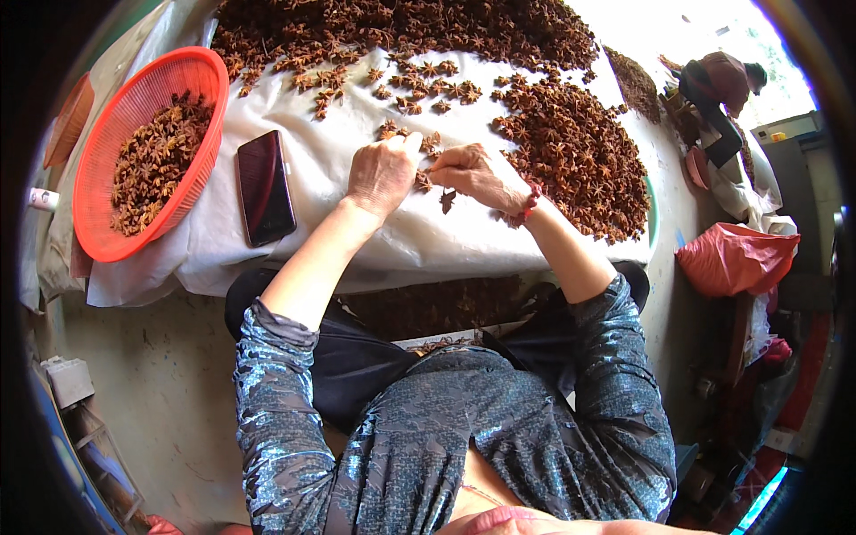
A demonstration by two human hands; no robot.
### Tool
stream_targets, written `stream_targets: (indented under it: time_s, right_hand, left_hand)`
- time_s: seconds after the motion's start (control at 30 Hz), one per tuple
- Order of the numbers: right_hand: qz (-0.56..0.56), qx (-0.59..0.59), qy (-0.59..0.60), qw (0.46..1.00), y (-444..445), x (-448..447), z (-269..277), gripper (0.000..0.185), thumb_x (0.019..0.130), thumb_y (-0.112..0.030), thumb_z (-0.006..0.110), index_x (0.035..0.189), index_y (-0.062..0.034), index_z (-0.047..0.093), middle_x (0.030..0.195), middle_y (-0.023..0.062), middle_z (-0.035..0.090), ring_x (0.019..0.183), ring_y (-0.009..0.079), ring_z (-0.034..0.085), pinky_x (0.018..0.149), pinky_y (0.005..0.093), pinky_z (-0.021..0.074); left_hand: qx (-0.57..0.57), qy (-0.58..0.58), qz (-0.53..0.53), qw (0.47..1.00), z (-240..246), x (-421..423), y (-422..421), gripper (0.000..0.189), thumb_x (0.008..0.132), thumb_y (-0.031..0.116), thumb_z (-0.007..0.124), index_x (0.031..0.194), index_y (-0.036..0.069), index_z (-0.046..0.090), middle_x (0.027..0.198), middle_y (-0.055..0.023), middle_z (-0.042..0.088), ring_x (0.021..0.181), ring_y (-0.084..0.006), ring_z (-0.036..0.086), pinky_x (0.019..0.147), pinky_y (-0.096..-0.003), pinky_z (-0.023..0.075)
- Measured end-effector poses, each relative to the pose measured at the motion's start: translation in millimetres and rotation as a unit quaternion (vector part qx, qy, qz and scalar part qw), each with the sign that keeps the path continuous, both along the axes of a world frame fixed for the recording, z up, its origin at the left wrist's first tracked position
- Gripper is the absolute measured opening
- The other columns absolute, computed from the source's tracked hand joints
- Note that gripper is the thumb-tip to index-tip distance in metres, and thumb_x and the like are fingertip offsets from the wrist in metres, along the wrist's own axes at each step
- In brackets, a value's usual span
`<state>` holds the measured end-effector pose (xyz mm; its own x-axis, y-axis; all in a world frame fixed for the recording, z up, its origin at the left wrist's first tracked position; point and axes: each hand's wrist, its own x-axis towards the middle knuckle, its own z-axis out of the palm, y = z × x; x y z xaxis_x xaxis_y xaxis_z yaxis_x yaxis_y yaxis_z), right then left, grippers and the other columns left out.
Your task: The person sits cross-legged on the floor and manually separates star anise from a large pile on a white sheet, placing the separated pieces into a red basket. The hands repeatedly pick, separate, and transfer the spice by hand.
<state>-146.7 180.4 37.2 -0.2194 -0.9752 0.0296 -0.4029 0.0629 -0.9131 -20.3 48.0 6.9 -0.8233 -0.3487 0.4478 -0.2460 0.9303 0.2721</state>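
Observation:
Dried star anise pods lie on a white plastic sheet (428,234) in front of me. My left hand (384,170) is over the sheet with its fingers bent, close to a few loose pods (394,130). Whether it holds one is hidden. My right hand (478,175), with a red bracelet at the wrist, has its thumb and fingertips pinched together beside a star anise pod (423,180); I cannot tell if it grips it. A dark pod piece (447,200) is just below the right fingers. A large heap of pods (575,154) lies right of that hand.
A red plastic basket (221,127) holding star anise and a dark smartphone (265,188) are at the left. More pods (401,27) cover the sheet's far side. At right, a person (719,87) bends over near a red bag (739,257). Dark material lies below the sheet's near edge.

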Motion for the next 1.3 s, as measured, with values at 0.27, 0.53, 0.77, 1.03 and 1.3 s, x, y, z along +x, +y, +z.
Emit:
stream_targets:
  time_s: [0.27, 0.53, 0.77, 1.03, 1.3]
  right_hand:
    - [-0.185, -0.032, -0.137, 0.973, 10.1, 15.7, 0.2, 0.015, 0.090, -0.011, 0.061, 0.097, 0.0012, 0.066, 0.082, 0.0029, 0.067, 0.074, 0.0078, 0.062, 0.066, 0.0209, 0.0499]
    - [-0.272, -0.128, 0.160, 0.940, 31.8, 40.4, -6.1, 0.009, 0.083, -0.008, 0.065, 0.092, -0.0046, 0.067, 0.081, 0.0089, 0.067, 0.071, 0.0143, 0.064, 0.064, 0.0253, 0.0508]
    - [-0.060, -0.206, 0.211, 0.953, 53.2, 68.3, 58.6, 0.013, 0.074, 0.006, 0.069, 0.085, -0.0019, 0.065, 0.081, 0.0094, 0.066, 0.075, 0.0194, 0.066, 0.066, 0.0272, 0.0516]
    - [0.106, -0.137, 0.243, 0.954, 47.6, 98.5, 0.5, 0.025, 0.073, -0.007, 0.066, 0.098, -0.0067, 0.065, 0.093, 0.0101, 0.063, 0.085, 0.0253, 0.063, 0.076, 0.0363, 0.0507]
    - [-0.007, -0.122, 0.532, 0.838, -30.7, 53.8, -39.1, 0.017, 0.077, -0.017, 0.056, 0.090, -0.0072, 0.061, 0.112, 0.0148, 0.052, 0.112, 0.0300, 0.046, 0.098, 0.0496, 0.0327]
  left_hand:
    - [0.549, -0.017, -0.071, 0.833, 39.7, 15.3, 17.4, 0.038, 0.090, 0.026, 0.059, 0.120, 0.004, 0.055, 0.081, -0.0088, 0.067, 0.062, -0.0144, 0.064, 0.054, -0.0255, 0.0520]
    - [0.637, -0.036, -0.105, 0.763, 12.6, 12.4, 43.7, 0.017, 0.085, 0.017, 0.065, 0.092, 0.003, 0.069, 0.072, -0.0029, 0.066, 0.058, -0.0059, 0.058, 0.053, -0.0219, 0.0478]
    - [0.208, 0.010, -0.130, 0.969, 14.6, 21.0, 52.8, 0.039, 0.077, 0.012, 0.060, 0.116, 0.007, 0.058, 0.104, -0.0172, 0.062, 0.089, -0.0327, 0.062, 0.077, -0.0371, 0.0515]
    - [0.179, -0.055, -0.060, 0.980, -16.9, -0.4, 2.2, 0.052, 0.091, 0.024, 0.051, 0.136, 0.001, 0.038, 0.144, -0.0211, 0.032, 0.130, -0.0300, 0.039, 0.108, -0.0394, 0.0327]
    - [0.318, 0.145, 0.078, 0.934, 11.8, 16.9, -31.1, 0.024, 0.089, 0.011, 0.046, 0.105, 0.000, 0.061, 0.105, -0.0163, 0.064, 0.095, -0.0249, 0.063, 0.081, -0.0324, 0.0498]
